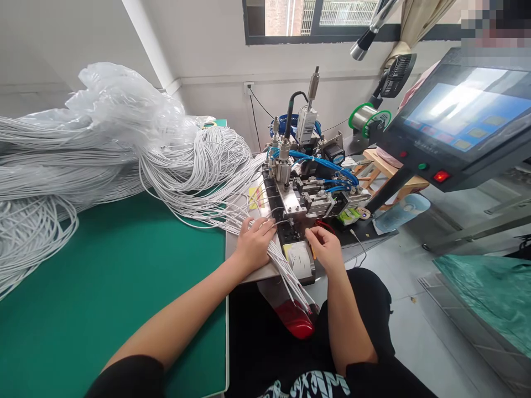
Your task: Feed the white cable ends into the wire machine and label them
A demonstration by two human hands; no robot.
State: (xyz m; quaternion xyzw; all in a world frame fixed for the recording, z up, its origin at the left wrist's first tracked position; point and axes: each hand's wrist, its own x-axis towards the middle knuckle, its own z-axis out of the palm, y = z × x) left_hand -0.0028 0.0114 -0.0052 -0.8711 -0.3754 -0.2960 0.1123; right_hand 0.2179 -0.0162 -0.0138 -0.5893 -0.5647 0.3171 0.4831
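My left hand [254,244] lies over a bundle of white cables [286,271], its fingers curled around a cable at the edge of the machine. One white cable runs from those fingertips into the machine's metal head [291,202]. On the other side of the head, my right hand [326,246] is closed in a pinch, thumb against forefinger. What it pinches is too small to make out. The bundle's stripped ends, some with reddish tips, hang past the table edge toward my lap. Just below the head sits a white labelled block [299,260].
Long coils of white cable [215,155], partly under clear plastic [124,105], cover the back of the green table mat [124,249]. A control screen [464,119] juts in from the right. Behind the machine stand a solder wire spool [367,120] and a small fan [398,76].
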